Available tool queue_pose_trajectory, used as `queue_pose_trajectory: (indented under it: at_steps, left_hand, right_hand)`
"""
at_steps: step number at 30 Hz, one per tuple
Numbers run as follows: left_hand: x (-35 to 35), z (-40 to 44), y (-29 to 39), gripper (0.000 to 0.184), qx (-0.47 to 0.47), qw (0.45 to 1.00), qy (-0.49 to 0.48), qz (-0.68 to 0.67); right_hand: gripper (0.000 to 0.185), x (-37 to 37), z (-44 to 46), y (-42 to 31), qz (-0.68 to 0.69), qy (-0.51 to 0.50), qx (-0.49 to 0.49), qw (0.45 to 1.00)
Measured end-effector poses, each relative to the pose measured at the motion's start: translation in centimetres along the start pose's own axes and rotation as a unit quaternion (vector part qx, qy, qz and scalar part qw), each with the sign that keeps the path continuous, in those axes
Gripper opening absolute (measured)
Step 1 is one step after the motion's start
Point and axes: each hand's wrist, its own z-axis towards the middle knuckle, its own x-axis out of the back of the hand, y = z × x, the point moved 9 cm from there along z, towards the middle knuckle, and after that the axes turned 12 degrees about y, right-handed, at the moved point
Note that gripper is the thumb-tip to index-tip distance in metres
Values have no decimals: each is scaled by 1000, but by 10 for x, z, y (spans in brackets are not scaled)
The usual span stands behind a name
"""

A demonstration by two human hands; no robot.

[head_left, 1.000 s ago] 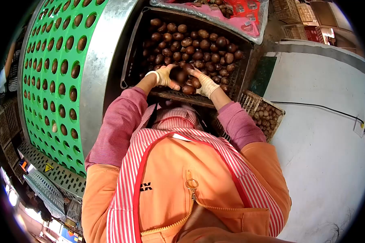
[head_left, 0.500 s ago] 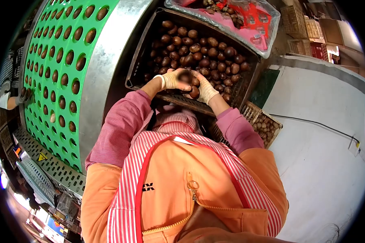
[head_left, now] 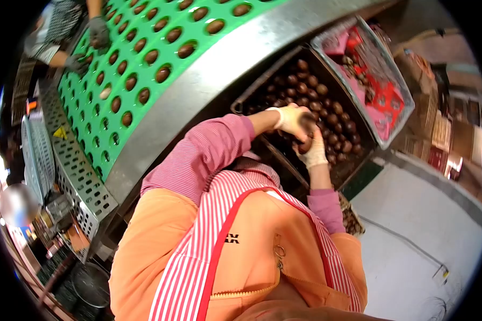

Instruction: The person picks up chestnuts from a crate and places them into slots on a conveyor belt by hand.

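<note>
Both my hands, in pale gloves that leave the fingertips bare, are close together over the front part of a dark crate [head_left: 286, 161]. Glossy brown egg-shaped pieces [head_left: 334, 119] fill much of it; whether they are eggs or fruit I cannot tell. My left hand [head_left: 292, 120] is closed, fingers curled toward the right hand, and a blurred dark patch hides what is in its grasp. My right hand [head_left: 315, 151] is closed around a brown egg-shaped piece [head_left: 305, 144], thumb side up against the left fingers.
To the left, a green holed conveyor [head_left: 161, 99] carries brown pieces in its openings, bordered by a metal edge [head_left: 198, 101]. A co-worker's dark-gloved hands [head_left: 98, 35] are at its far side. A lined crate [head_left: 407, 115] with red packaging stands beyond mine; a pale wall or panel [head_left: 412, 208] is at right.
My view has turned, so the crate and my hands appear farther right and lower. My hands remain together over the crate. A second co-worker's hand is now visible at the conveyor.
</note>
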Motion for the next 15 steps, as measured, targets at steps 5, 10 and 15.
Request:
queue_pose_trajectory:
  at_steps: [5, 10, 15]
  left_hand:
    - [74, -41, 23, 98, -1, 987, 132, -94]
    - [174, -119, -1, 96, -23, 942, 302, -143]
    - [256, -260, -69, 96, -11, 865, 487, -120]
  right_hand:
    - [50, -53, -38, -41, -71, -8, 54, 996]
    - [60, -181, -63, -46, -166, -169, 94, 967]
    - [45, -354, -111, 37, -245, -406, 94, 876]
